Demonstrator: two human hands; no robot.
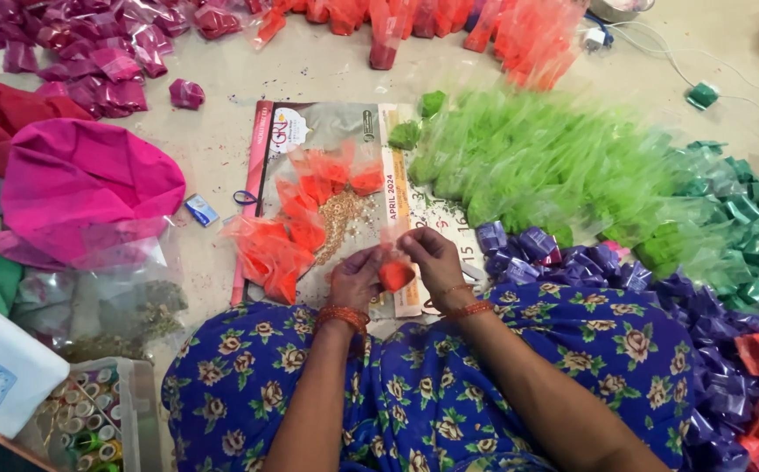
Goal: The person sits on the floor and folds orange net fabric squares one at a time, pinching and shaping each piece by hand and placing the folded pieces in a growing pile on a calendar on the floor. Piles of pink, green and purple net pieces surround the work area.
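Pale speckled floor (pixel 213 144), crowded on every side. Calendar sheet (pixel 379 166) flat at centre, bearing loose orange packets (pixel 309 210) and a scatter of small beads (pixel 340 218) (too fine to tell apart). Magenta packets (pixel 91 61) top left, big pink bag (pixel 82 188) below. Green heap (pixel 546 166) right of centre, teal packets (pixel 747 210) beyond, purple ones (pixel 572 258) nearer. Small blue box (pixel 200 210) beside the sheet; tub of thread spools (pixel 95 415) lower left.

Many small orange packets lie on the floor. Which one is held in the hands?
The orange packet between the left hand and right hand, above the lap. The other orange packets lie loose on the calendar page, untouched.
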